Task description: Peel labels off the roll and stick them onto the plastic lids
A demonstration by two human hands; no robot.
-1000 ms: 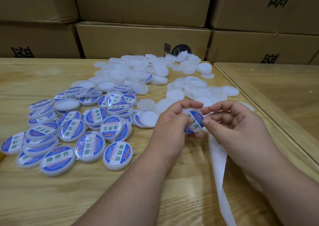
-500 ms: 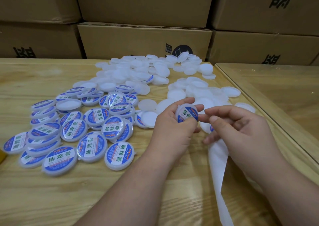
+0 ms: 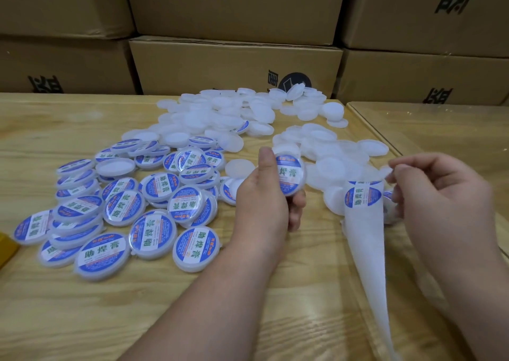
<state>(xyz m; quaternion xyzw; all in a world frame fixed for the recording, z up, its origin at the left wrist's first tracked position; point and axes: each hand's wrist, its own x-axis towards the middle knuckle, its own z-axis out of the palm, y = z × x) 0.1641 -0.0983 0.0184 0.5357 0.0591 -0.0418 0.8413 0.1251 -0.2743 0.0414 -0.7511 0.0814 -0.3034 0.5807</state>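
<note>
Brown boxes stand behind the wooden surface [image 3: 82,305]. Left hand [image 3: 264,203] grips a finished lid [image 3: 289,174]. Right hand [image 3: 440,195] pinches the label strip [image 3: 363,223]. Many labelled lids [image 3: 154,234] lie near the left edge; plain lids [image 3: 220,118] wait at the back.

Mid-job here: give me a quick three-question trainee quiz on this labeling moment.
1. True or false: the lid in the left hand already carries a label.
2. Which hand pinches the backing strip? A left, B right, C neither.
3. Fill in: the labeled lids pile lies to the person's ____ of the plain white lids.

Key: 1 true; 2 B, the right hand; 3 left.
</note>
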